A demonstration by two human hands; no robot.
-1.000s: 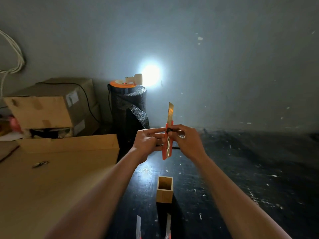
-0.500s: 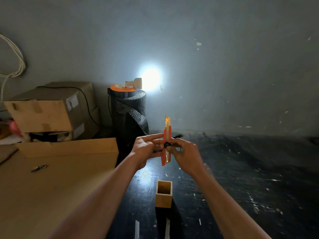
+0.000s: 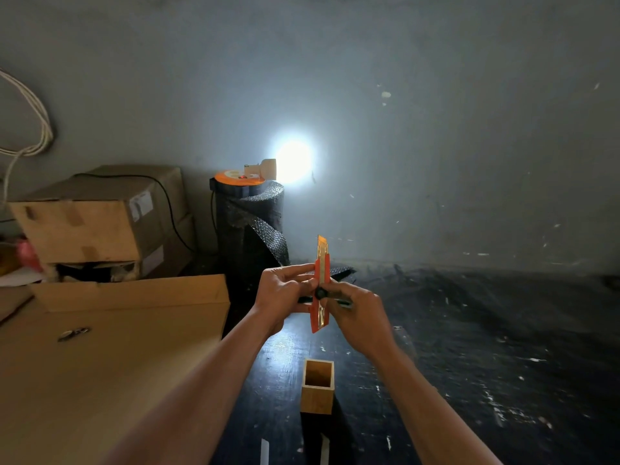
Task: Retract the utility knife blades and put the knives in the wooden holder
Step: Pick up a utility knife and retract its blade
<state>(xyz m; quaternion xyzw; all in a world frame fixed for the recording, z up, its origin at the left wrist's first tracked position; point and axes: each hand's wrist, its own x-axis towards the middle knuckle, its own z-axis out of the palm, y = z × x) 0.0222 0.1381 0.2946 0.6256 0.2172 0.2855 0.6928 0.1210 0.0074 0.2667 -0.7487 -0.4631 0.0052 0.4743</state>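
Observation:
I hold an orange utility knife (image 3: 321, 290) upright in front of me, above the dark table. My left hand (image 3: 283, 295) pinches its body from the left. From the right, my right hand (image 3: 359, 317) grips it with the thumb on the black slider. Only a short tip of blade sticks out of the top. An open square wooden holder (image 3: 317, 391) stands on the table below the knife; nothing shows inside it. Two more blade tips (image 3: 265, 451) (image 3: 324, 448) poke in at the bottom edge.
A large cardboard sheet (image 3: 110, 364) covers the table's left, with a small metal object (image 3: 72, 333) on it. Cardboard boxes (image 3: 97, 223) and a black roll (image 3: 250, 229) with an orange-topped reel stand at the back left. A bright lamp (image 3: 292, 162) shines off the grey wall.
The long blade has slid down into the orange handle; only a short tip shows now. Both hands and the knife have moved slightly lower.

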